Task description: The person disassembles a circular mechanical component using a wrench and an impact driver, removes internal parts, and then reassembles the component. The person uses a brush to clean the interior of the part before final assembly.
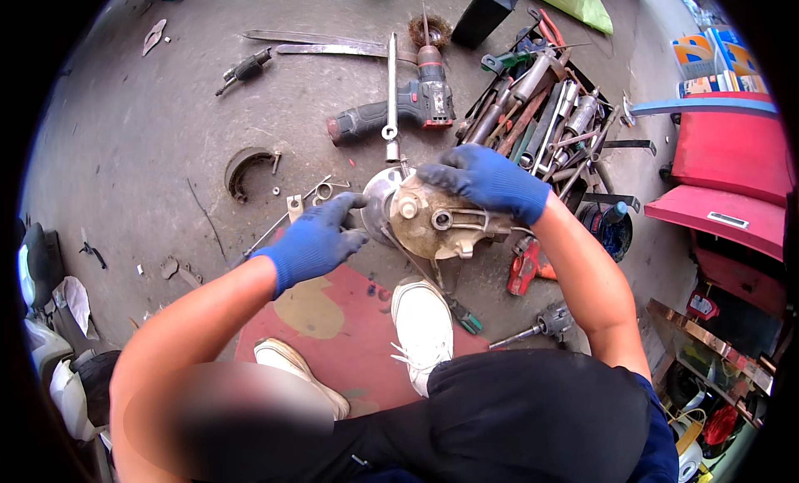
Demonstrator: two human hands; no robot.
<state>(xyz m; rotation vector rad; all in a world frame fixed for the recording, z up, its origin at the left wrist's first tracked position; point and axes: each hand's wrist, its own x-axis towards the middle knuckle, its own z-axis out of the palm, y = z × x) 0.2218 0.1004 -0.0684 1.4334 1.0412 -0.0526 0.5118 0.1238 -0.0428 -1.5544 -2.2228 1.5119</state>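
Note:
A round, dirty metal brake plate (pixel 424 225) with a bolt and a lever arm is tilted in front of me. Behind its left side shows a shinier round metal part (pixel 379 201). My right hand (pixel 487 181), in a blue work glove with dark fingertips, grips the plate by its upper edge. My left hand (pixel 320 240), gloved alike, reaches toward the left rim with fingers apart and nothing in them. Whether its fingertips touch the rim I cannot tell. Just beyond the left hand lie a small metal ring (pixel 324 191) and a thin rod.
A cordless drill (pixel 408 104) and a long socket wrench (pixel 392 96) lie ahead. A curved brake shoe (pixel 241 173) rests to the left. Piled tools (pixel 541 100) fill the far right, near a red cabinet (pixel 732 158). My white shoes (pixel 422 325) stand close below the plate.

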